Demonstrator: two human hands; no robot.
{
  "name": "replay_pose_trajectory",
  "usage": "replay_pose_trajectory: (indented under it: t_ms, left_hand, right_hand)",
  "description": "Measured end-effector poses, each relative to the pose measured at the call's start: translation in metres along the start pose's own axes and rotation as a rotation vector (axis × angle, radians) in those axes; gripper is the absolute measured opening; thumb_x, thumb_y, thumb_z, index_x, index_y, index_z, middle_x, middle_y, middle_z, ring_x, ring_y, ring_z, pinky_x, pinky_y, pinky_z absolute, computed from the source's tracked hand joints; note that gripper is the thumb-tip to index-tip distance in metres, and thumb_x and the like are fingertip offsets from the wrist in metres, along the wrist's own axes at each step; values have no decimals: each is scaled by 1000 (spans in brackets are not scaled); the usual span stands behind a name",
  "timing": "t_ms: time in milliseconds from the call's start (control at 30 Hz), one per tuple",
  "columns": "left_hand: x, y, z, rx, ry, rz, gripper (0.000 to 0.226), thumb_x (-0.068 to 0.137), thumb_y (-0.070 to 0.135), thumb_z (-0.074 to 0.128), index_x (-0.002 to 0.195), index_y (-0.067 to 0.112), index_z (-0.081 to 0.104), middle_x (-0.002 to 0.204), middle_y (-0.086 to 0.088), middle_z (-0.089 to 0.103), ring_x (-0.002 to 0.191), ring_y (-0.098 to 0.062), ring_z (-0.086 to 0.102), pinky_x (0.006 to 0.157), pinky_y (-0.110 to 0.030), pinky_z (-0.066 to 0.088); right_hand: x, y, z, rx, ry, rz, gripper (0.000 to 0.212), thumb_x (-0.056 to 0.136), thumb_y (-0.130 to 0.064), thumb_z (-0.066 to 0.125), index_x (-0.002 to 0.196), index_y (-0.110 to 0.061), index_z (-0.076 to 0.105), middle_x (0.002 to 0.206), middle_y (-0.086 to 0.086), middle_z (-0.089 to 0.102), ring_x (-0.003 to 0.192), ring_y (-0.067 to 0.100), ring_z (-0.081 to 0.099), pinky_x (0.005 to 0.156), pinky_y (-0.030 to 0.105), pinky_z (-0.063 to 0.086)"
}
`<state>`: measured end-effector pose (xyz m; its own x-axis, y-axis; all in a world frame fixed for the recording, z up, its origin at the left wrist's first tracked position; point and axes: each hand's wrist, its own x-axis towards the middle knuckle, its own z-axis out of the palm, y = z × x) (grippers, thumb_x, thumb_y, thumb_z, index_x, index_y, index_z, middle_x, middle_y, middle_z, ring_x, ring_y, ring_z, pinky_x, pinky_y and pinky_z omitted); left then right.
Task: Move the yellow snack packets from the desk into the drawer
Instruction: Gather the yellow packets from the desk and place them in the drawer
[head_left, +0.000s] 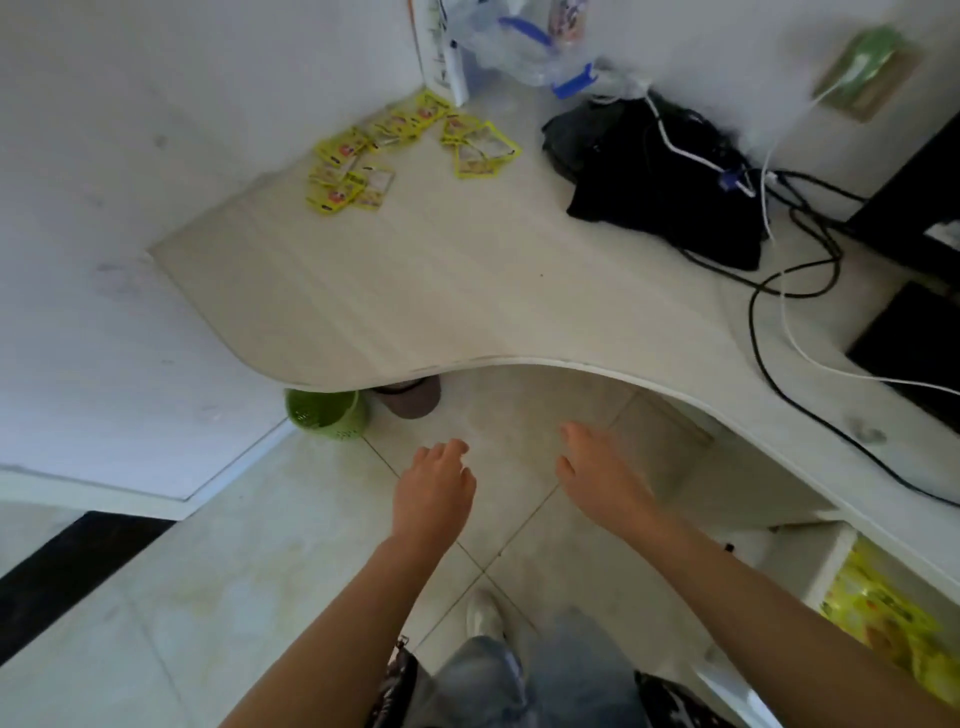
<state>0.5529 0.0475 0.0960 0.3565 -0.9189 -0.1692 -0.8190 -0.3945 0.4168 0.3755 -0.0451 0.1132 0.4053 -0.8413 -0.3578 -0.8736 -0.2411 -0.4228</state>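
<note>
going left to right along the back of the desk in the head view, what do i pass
Scattered yellow snack packets in the back corner → crumpled clear plastic bag with blue handles → black cloth bundle with a white cable over it → tangle of black cables → green-and-tan wall socket, blurred.

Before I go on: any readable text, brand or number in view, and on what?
None can be read.
Yellow snack packets on the desk: printing too small and blurred.
White carton at the back corner: dark marks, illegible.
Yellow packaging in the open drawer: blurred pattern only.
</note>
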Motion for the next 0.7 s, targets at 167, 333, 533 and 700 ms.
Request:
replay_pose_trajectory:
  t_ms: [167, 333, 533, 700]
  left_hand:
    - [50, -37, -32, 37, 41, -24, 32, 94, 22, 47, 125, 18, 55, 113, 0, 63, 107, -20, 55, 85, -34, 50]
    - [104, -66, -52, 75, 51, -68, 30, 91, 21, 47, 120, 17, 54, 109, -1, 64, 105, -22, 53, 81, -38, 51]
    - [175, -87, -70, 71, 52, -157, 33, 92, 21, 48, 124, 17, 52, 114, -2, 63, 111, -22, 52, 84, -39, 50]
    - [230, -97, -85, 70, 37, -255, 33, 92, 22, 47, 125, 19, 52, 116, 0, 61, 113, -21, 50, 85, -37, 49]
  right_hand:
    - [60, -40, -7, -8, -3, -51, 37, 93, -19, 45, 128, -8, 49, 126, 16, 56, 115, 33, 52, 97, 43, 44]
    - [120, -69, -24, -82, 3, -147, 37, 94, -19, 44, 131, -11, 46, 127, 10, 55, 115, 27, 51, 95, 39, 45]
    - [196, -98, -46, -149, -13, -211, 37, 96, -25, 44, 132, -15, 45, 128, 6, 55, 116, 24, 51, 95, 37, 46]
    - [262, -121, -60, -185, -97, -256, 37, 97, -25, 41, 132, -14, 44, 130, 7, 53, 118, 25, 50, 95, 39, 47]
